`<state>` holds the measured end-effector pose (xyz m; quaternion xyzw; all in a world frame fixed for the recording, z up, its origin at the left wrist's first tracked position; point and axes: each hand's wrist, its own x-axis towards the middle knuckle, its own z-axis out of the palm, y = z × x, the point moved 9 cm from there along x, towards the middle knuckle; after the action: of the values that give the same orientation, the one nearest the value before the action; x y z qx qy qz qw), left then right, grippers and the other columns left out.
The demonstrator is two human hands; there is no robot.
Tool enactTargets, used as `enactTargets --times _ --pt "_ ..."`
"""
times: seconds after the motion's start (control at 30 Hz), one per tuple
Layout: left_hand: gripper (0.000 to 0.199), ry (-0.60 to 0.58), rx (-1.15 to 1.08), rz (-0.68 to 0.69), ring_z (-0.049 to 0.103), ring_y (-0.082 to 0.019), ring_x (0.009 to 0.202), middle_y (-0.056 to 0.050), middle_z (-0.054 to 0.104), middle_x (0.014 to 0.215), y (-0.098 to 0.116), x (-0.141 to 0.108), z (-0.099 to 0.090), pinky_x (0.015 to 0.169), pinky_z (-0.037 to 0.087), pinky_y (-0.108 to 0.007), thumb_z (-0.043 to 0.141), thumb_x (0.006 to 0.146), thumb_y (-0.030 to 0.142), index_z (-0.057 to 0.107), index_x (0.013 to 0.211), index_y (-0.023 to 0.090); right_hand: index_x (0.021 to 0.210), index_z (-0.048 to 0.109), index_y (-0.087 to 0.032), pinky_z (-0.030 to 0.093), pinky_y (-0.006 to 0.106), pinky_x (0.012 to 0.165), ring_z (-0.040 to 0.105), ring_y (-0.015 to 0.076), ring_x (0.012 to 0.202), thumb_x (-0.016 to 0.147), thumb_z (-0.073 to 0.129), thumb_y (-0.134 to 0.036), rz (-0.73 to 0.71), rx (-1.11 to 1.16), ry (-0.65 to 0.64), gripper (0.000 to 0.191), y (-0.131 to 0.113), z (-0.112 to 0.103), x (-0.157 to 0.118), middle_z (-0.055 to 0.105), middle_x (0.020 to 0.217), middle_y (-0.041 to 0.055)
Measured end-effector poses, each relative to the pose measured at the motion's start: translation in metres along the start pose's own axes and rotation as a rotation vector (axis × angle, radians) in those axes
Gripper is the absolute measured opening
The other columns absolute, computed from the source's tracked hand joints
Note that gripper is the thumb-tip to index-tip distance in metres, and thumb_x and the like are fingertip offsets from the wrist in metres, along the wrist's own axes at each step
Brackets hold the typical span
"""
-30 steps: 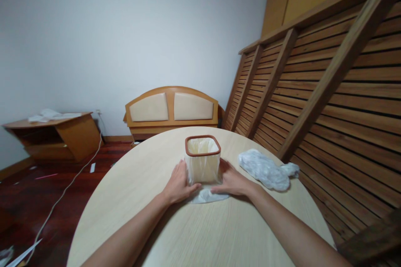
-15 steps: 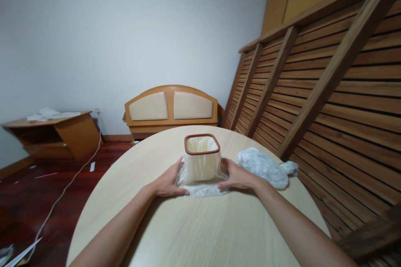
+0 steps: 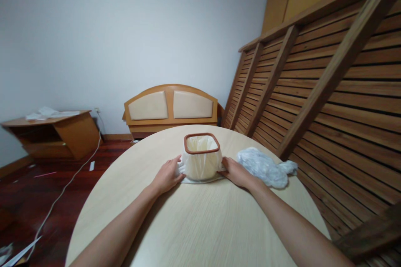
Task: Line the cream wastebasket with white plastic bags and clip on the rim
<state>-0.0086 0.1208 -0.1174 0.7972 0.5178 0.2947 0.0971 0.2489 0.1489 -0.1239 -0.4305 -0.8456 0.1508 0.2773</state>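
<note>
A small trash bin (image 3: 202, 144) with a brown rounded-square rim stands upright on the table. A thin white plastic bag (image 3: 200, 169) lines it, folded out over the rim and hanging down around its sides to the tabletop. My left hand (image 3: 168, 175) is closed on the bag's loose edge at the left of the bin. On the right side my right hand (image 3: 236, 172) pinches the bag's edge low against the bin. Parts of the fingertips are hidden by the plastic.
A crumpled bundle of whitish plastic bags (image 3: 265, 168) lies to the right on the round pale wooden table (image 3: 200, 225). Behind stands a padded headboard (image 3: 171, 106). Slatted wooden panels (image 3: 313, 104) lean at the right. A low cabinet (image 3: 62, 133) is at the left.
Both hands have closed on the bag's skirt. The loose plastic that spread over the table in front of the bin is now drawn out sideways and lies closer to its base.
</note>
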Motion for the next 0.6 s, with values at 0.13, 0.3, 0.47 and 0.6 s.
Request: enactTargets --times 0.13,0.3,0.47,0.6 --pt "0.084 0.051 -0.019 0.044 0.044 -0.035 0.136 -0.017 0.048 0.147 0.011 -0.002 -0.013 0.114 0.035 -0.053 0.075 0.071 0.033 0.038 0.146 0.017 0.136 0.053 -0.018 0.045 0.050 0.102 0.057 0.0348 0.120 0.076 0.076 -0.042 -0.006 0.014 0.030 0.069 -0.004 -0.010 -0.002 0.062 0.131 0.0160" --pt "0.098 0.113 0.005 0.105 0.030 -0.035 0.146 -0.019 0.029 0.157 0.029 -0.007 -0.015 0.118 0.031 -0.053 0.071 0.077 0.037 0.014 0.154 0.018 0.159 0.013 -0.022 0.025 0.055 0.119 0.029 0.0350 0.146 0.069 0.079 -0.057 -0.120 -0.063 0.123 0.117 -0.031 -0.038 -0.002 0.026 0.161 0.0161" --pt "0.096 0.245 0.008 0.080 0.018 -0.036 0.151 -0.021 0.016 0.162 0.041 -0.019 -0.007 0.120 0.027 -0.055 0.063 0.085 0.034 0.000 0.155 0.017 0.159 0.004 -0.032 0.019 0.054 0.122 0.016 0.0314 0.151 0.087 0.067 -0.044 -0.296 -0.161 0.277 0.096 -0.087 -0.050 -0.004 0.016 0.164 0.0078" --pt "0.094 0.243 -0.020 0.084 0.014 -0.037 0.151 -0.022 0.014 0.162 0.045 -0.024 0.011 0.122 0.022 -0.057 0.062 0.084 0.029 0.002 0.155 0.014 0.157 0.016 -0.038 0.023 0.058 0.121 0.008 0.0338 0.152 0.090 0.062 -0.029 -0.244 -0.207 0.385 0.082 -0.127 -0.040 -0.005 0.008 0.166 0.0012"
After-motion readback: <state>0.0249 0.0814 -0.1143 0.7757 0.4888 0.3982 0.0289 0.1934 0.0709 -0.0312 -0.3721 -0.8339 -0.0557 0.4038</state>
